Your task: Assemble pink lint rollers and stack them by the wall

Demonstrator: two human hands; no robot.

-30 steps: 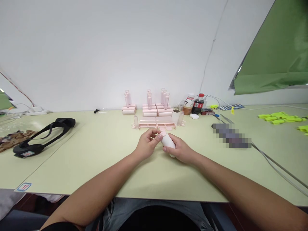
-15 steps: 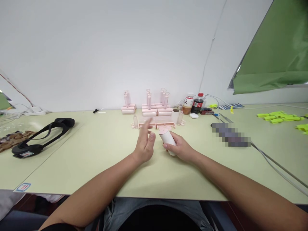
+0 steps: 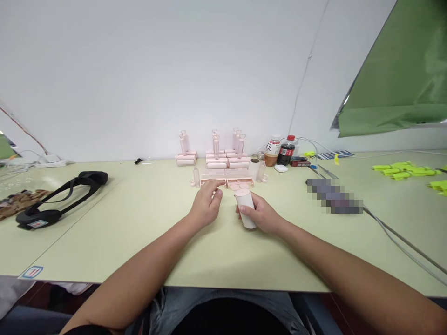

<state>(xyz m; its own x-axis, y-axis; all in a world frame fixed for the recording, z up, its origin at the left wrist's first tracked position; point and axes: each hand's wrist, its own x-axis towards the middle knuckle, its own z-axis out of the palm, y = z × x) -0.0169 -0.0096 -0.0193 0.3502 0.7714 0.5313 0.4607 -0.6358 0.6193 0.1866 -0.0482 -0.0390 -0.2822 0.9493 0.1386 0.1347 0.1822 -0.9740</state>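
My right hand (image 3: 260, 213) is wrapped around a white cylinder (image 3: 246, 211) with a pale pink top, held nearly upright over the table. To its left, my left hand (image 3: 206, 203) has its fingers stretched forward and holds nothing. Just beyond the fingers lie pink open trays (image 3: 240, 182) with clear covers. Small pink round pieces (image 3: 235, 187) sit on the table behind the cylinder. Clear pink tubes (image 3: 196, 177) stand at either end of the trays. Farther back, pink boxes (image 3: 217, 163) carry upright tubes with heart-shaped loops (image 3: 240, 145).
Behind the trays stands a white cardboard tube (image 3: 254, 166). Drink bottles (image 3: 272, 151) and a white case (image 3: 281, 168) are at the back right. A black headset strap (image 3: 63, 204) lies left. Neon yellow pieces (image 3: 407, 170) and a cable (image 3: 394, 237) are on the right.
My left hand has lowered slightly and turned palm downward, its fingers pointing forward. The cylinder in my right hand has tipped more upright and shifted slightly right.
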